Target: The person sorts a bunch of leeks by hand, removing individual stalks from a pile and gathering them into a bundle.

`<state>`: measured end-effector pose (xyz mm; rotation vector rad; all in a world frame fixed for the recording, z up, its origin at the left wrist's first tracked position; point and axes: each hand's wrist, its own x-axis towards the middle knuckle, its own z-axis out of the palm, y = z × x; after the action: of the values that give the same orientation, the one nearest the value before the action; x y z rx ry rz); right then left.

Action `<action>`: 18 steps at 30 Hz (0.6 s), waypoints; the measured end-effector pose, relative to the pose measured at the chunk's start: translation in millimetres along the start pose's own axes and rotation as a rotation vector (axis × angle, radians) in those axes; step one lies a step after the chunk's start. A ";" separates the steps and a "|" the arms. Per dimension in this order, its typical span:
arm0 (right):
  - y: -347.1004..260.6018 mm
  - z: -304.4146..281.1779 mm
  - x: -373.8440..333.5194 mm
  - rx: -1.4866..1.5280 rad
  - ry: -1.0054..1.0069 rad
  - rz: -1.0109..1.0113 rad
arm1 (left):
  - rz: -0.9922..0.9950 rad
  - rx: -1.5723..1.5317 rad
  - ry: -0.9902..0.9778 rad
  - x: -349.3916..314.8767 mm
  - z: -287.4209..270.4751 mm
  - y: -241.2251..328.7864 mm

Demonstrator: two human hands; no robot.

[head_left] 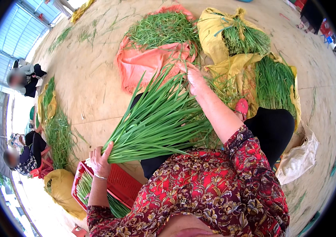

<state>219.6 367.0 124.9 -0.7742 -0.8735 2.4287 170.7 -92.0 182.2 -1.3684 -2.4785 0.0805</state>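
My left hand (100,160) grips the pale root end of a thick bundle of long green chive-like leaves (156,120). The bundle fans out up and to the right across my lap. My right hand (193,77) reaches forward at the leaf tips, fingers touching loose green stalks beside an orange sack (144,63) heaped with the same greens. Both forearms come out of red flowered sleeves.
A red plastic crate (118,183) with trimmed greens sits below my left hand. Yellow sacks (215,35) of bundled greens lie at the upper right, a white bag (300,158) at the right. Two other people (24,77) sit at the left near another green pile (57,134).
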 end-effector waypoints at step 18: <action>-13.0 -12.4 26.8 -0.169 -0.059 0.034 | -0.002 -0.036 0.017 1.5 -3.3 4.1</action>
<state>210.3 396.7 116.3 -0.7863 -1.1082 2.4414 174.3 -88.8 184.8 -1.3747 -2.4787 0.0236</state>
